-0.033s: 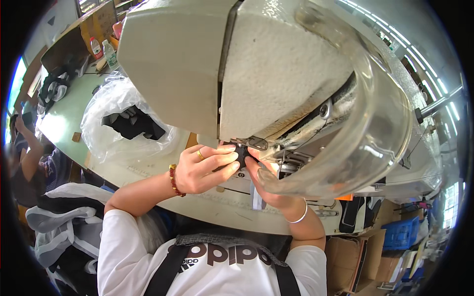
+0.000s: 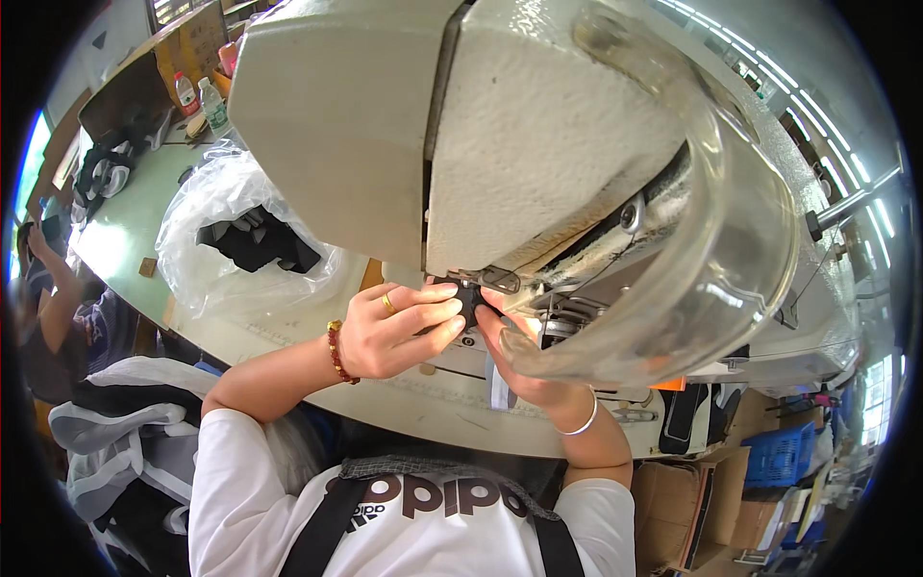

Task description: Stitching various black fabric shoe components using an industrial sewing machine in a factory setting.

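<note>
A small piece of black fabric [image 2: 468, 300] lies under the needle area of a large off-white sewing machine [image 2: 558, 125]. My left hand [image 2: 399, 329] pinches its left edge between thumb and fingers. On the other side, my right hand [image 2: 514, 351] grips the same piece with its fingertips; the machine's clear plastic guard [image 2: 707, 279] partly covers that hand. A light strip [image 2: 500, 389] hangs beside my right hand. Just above the fingertips sits a small metal part [image 2: 500, 279] of the machine. The needle itself is not clearly visible.
To the left, a clear plastic bag [image 2: 192, 260] holds black and grey fabric pieces [image 2: 255, 240]. Bottles [image 2: 213, 106] stand at the far left. Grey and white cloth [image 2: 135, 442] is heaped by my left arm. Cardboard boxes [image 2: 673, 510] and a blue crate [image 2: 774, 454] are at the right.
</note>
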Demonstrator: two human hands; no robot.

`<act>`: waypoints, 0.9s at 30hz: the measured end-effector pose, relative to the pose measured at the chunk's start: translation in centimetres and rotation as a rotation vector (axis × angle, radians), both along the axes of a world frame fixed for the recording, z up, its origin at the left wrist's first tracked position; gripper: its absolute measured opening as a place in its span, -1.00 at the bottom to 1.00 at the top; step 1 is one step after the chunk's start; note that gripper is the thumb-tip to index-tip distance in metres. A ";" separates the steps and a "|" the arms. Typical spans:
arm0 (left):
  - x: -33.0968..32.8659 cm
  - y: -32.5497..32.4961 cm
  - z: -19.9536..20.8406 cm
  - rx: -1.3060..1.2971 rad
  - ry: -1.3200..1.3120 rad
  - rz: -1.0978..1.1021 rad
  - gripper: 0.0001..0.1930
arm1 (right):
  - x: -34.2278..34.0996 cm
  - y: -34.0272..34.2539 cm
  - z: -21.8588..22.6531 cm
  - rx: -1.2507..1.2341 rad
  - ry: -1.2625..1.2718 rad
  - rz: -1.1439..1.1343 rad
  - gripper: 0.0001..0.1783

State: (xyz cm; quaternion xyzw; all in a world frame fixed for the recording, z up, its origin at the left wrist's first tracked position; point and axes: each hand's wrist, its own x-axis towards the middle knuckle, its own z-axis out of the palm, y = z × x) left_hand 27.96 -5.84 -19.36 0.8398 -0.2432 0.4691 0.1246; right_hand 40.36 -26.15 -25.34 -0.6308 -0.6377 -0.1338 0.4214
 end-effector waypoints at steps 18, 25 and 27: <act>0.7 0.7 1.0 0.124 -0.123 -0.025 -0.89 | -1.7 0.5 6.2 -0.011 -0.256 -0.167 -0.59; 1.8 1.8 -1.2 0.104 -0.041 0.022 -0.82 | -0.2 0.3 2.9 -0.046 -0.232 -0.211 -0.52; 1.9 1.9 -1.7 0.111 -0.038 0.033 -0.81 | 0.1 0.3 2.3 -0.084 -0.156 -0.206 -0.49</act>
